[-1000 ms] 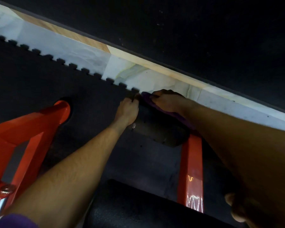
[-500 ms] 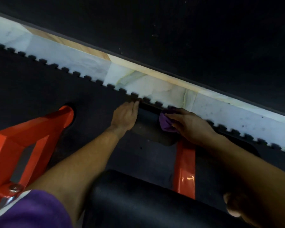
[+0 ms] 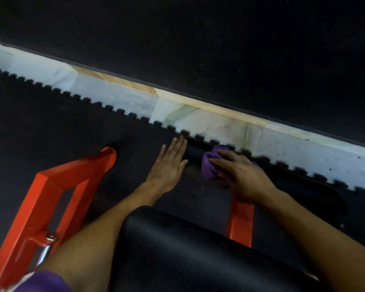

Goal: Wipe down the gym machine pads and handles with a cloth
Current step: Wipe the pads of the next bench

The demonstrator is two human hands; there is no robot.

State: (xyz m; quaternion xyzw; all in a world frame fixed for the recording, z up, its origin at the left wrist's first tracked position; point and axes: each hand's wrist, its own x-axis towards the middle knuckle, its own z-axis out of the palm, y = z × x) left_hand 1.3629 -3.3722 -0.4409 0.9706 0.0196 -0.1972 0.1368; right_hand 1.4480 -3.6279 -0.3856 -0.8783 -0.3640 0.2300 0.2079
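Moved: right hand [image 3: 241, 174] and cloth [image 3: 211, 165] slid nearer since earlier.
Hidden: pad [image 3: 195, 153] mostly covered, blurred.
Cloth: bunched under right fingers.
Left hand [image 3: 169, 164]: flat, fingers straight.

floor: black interlocking mats [image 3: 61, 127] | pale marble strip [image 3: 209, 121] | light: dim

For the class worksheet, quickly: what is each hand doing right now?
Left hand: open, fingers straight, flat against the black roller pad's end.
Right hand: closed on the purple cloth, on the pad.
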